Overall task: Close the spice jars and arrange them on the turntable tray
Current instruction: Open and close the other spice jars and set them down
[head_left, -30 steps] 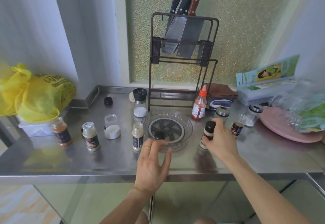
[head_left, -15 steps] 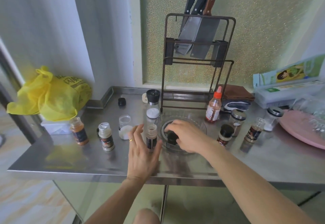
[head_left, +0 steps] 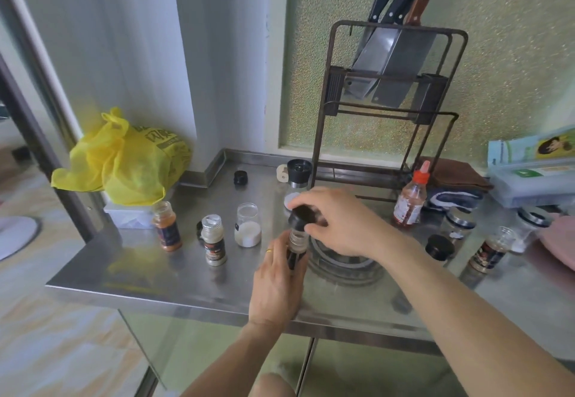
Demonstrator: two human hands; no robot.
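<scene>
A: How much room along the front edge of the steel counter (head_left: 155, 284)?

B: A bare strip runs in front of the jars, widest at the left corner. The turntable tray (head_left: 342, 267) sits mid-counter, just right of the hands and partly hidden under the right forearm.

A: And the grip?

B: The left hand (head_left: 275, 284) wraps its fingers around the spice jar (head_left: 295, 248), held upright just beside the tray's left rim. The right hand (head_left: 339, 222) pinches the black cap (head_left: 300, 217) over the jar's threaded neck (whether it is fully seated, I cannot tell).

A: What else stands near?

B: To the left, an orange-filled jar (head_left: 168, 227), a white-topped jar (head_left: 214, 239) and an open jar of white powder (head_left: 248, 224). A loose black lid (head_left: 240, 177) lies further back.

A: Changed since half a second ago?

B: Yes. The right hand was down in the tray on the cap; now the cap is over the jar, and the left hand, then open beside the jar, has closed around it.
</scene>
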